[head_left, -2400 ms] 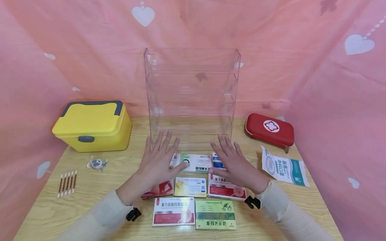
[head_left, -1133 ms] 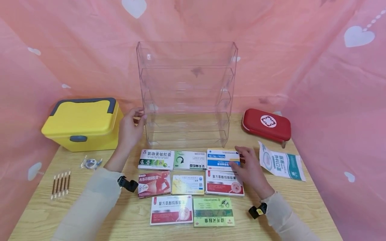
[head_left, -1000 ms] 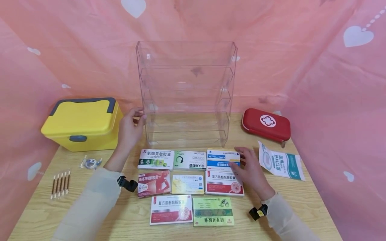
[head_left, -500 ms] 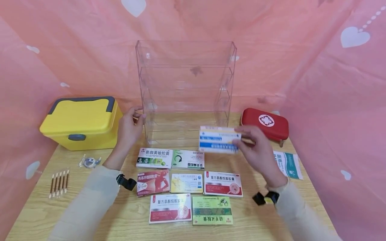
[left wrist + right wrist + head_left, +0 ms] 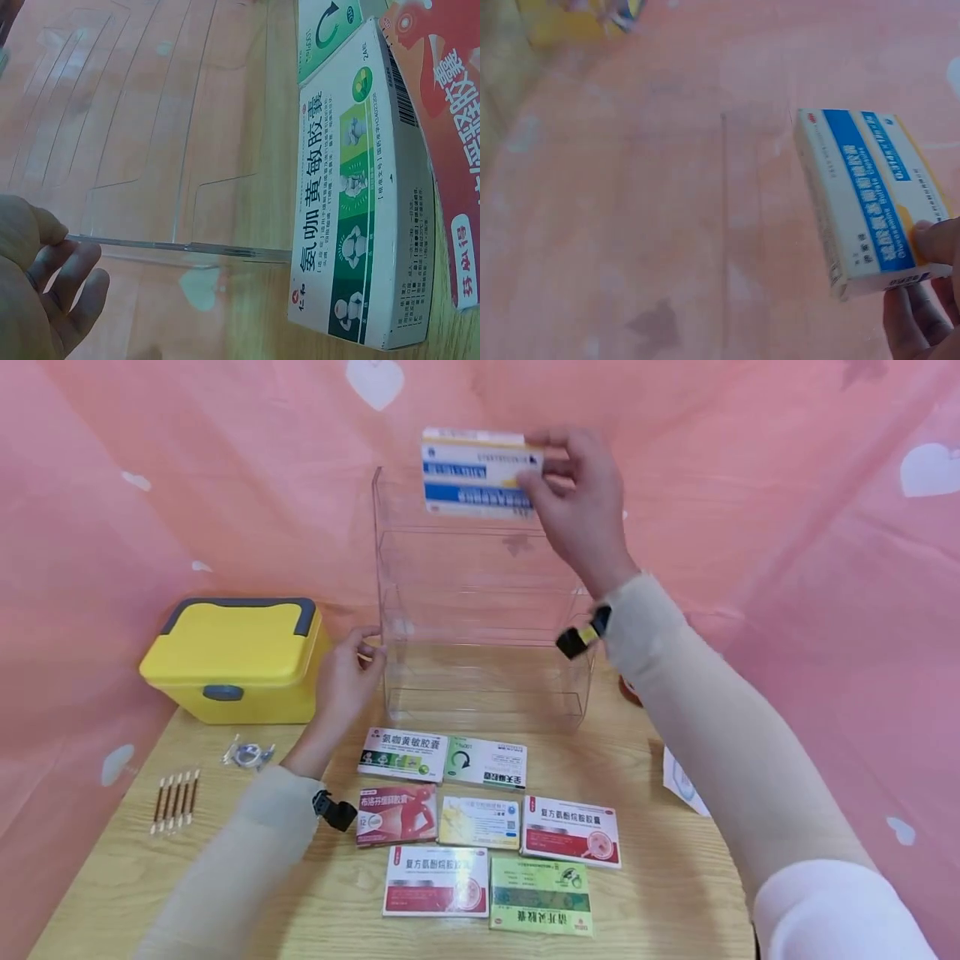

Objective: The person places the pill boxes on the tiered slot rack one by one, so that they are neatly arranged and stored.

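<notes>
My right hand (image 5: 581,497) pinches a blue and white medicine box (image 5: 476,472) by its right end and holds it level in the air at the top edge of the clear acrylic shelf rack (image 5: 480,610). The right wrist view shows the same medicine box (image 5: 866,199) with my fingertips (image 5: 930,289) on its end. My left hand (image 5: 348,672) grips the rack's lower left edge; in the left wrist view my fingers (image 5: 56,281) are curled on the clear edge (image 5: 180,247). Several medicine boxes (image 5: 480,822) lie in rows on the wooden table (image 5: 112,877) in front of the rack.
A yellow storage box (image 5: 236,660) stands at the left. Cotton swabs (image 5: 174,800) and a small clear packet (image 5: 247,752) lie near it. A white pouch (image 5: 682,781) peeks out beside my right sleeve. Pink cloth with hearts (image 5: 825,568) surrounds the table.
My right hand picked the blue and white box off the table and lifted it from table height up to the rack's top. My left hand stayed on the rack's left edge.
</notes>
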`<action>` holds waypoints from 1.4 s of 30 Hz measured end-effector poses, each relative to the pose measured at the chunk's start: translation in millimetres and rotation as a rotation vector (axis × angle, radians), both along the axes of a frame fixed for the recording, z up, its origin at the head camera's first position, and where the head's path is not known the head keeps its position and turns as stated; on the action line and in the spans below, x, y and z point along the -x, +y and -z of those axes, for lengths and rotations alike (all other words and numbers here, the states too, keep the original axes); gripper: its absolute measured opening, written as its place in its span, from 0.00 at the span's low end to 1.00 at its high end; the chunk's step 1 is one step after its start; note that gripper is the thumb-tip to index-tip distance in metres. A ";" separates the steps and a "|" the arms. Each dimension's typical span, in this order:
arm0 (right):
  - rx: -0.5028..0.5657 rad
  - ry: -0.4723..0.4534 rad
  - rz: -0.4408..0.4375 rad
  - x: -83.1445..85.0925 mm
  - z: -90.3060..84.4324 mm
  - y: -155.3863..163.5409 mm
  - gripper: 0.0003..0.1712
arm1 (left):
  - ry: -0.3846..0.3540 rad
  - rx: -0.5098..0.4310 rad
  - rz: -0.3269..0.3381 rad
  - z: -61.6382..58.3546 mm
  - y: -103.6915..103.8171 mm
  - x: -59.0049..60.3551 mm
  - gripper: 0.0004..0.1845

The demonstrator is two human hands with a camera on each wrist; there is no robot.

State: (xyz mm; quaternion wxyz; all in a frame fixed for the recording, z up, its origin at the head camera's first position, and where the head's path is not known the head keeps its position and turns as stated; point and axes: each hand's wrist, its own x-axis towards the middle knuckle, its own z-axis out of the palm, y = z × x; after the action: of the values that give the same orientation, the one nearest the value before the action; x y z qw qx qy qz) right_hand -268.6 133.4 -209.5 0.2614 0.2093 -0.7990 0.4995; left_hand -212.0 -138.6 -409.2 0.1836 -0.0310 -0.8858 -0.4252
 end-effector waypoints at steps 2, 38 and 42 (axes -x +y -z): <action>0.006 -0.023 0.003 21.1 -6.6 -6.7 0.17 | 0.004 0.001 0.001 0.0 0.8 -0.1 0.16; -0.296 -0.062 -0.032 32.8 26.4 19.9 0.15 | -0.019 -0.032 0.068 0.2 21.2 -1.8 0.18; -0.239 -0.084 -0.144 -33.1 47.3 46.7 0.11 | -0.024 -0.045 0.074 -0.1 21.3 -2.6 0.18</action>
State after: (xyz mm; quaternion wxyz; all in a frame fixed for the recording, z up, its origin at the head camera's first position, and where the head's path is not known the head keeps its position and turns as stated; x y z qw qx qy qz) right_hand -235.4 180.1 -256.8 0.1645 0.2746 -0.8459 0.4267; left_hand -209.4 -117.3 -409.0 0.1575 -0.0547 -0.8765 -0.4517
